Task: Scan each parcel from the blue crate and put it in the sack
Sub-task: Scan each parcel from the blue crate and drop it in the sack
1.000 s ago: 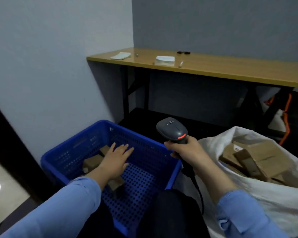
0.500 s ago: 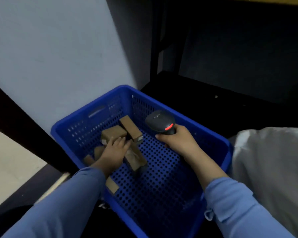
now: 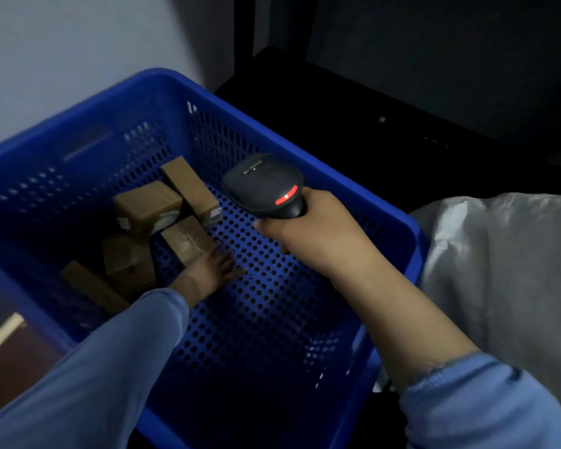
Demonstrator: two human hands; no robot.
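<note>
The left hand (image 3: 212,269) is down on the floor of the blue crate (image 3: 78,119), against the near end of a brown parcel (image 3: 184,238). The picture is too blurred and dim there to tell whether it has closed round the box or only lies against it. The right hand (image 3: 310,230) is clenched round the grip of the black scanner (image 3: 262,184), which hangs over the crate, above and to the right of that parcel, with a red light showing on its back.

The first risk, as I judge it, is a poor hold. Taken by one end, a smooth-looking taped box could pivot or slip out on the lift and drop back.

The second is the pile. Four other parcels (image 3: 148,202) lie close together towards the crate's far left corner, and the chosen one sits just beside them. Dragging it out could tip a neighbour onto it or catch its edge.

The third is the scan itself. No label shows on the parcel's upper face, so it may need turning before the scanner can read it. In this dim light a hurried pass could miss and send an unscanned box onward.

Last, the sack (image 3: 499,270) lies to the right of the crate, beyond the right arm, with its mouth out of view. The carry has to pass under or round the arm holding the scanner, and it could knock against it.
</note>
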